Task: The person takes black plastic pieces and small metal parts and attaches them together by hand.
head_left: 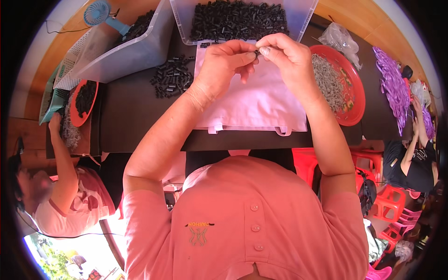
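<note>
My left hand (226, 59) and my right hand (288, 53) meet above a pale pink cloth (252, 100) with loops along its near edge. The left thumb and forefinger pinch a small dark piece (256, 53). Against the same spot press the right thumb and forefinger; whatever lies between them is too small to make out. Beside my left wrist is a loose pile of short black cylinders (172, 77). Next to my right wrist stands a red round tray (355, 93) heaped with small grey parts (326, 79).
Beyond my hands sits a clear bin (183, 23) of black pieces; another translucent bin (135, 58) is at left, with a blue fan (96, 13). A plastic bag (340, 39) and purple strips (392, 86) lie right. Co-workers sit at both sides, near red stools (389, 203).
</note>
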A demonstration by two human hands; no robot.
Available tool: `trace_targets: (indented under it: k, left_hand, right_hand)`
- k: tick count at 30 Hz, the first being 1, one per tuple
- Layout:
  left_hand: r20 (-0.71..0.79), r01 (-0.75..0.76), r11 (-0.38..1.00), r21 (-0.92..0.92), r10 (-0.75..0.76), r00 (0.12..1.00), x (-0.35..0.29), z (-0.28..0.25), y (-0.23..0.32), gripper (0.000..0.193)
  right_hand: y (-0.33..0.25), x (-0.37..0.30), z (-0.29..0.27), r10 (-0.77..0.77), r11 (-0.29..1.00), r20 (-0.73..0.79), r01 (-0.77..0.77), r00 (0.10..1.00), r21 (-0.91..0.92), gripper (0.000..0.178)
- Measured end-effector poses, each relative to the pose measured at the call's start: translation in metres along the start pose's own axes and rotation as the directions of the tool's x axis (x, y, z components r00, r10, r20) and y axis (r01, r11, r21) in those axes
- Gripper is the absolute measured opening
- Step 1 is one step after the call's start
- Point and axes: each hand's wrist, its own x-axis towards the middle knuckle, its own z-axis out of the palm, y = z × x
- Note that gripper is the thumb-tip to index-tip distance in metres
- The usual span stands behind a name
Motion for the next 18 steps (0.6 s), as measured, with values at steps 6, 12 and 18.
trace_targets:
  k: [6,12,18]
  left_hand:
    - [-0.003,0.010,0.999,-0.033,-0.010,1.000,-0.001,0.002,0.000,0.014]
    - [-0.015,0.030,0.994,-0.110,-0.031,0.999,-0.003,0.000,0.001,0.014]
    - [-0.006,0.048,0.985,-0.165,-0.050,0.999,0.001,-0.007,0.004,0.014]
  right_hand:
    - [0.002,-0.002,0.004,0.056,0.995,-0.031,-0.054,0.998,0.081,0.009]
    - [0.004,-0.002,0.008,-0.074,0.997,-0.039,0.073,0.996,-0.032,0.012]
    - [0.011,-0.002,0.018,-0.247,0.946,-0.047,0.231,0.968,-0.228,0.017]
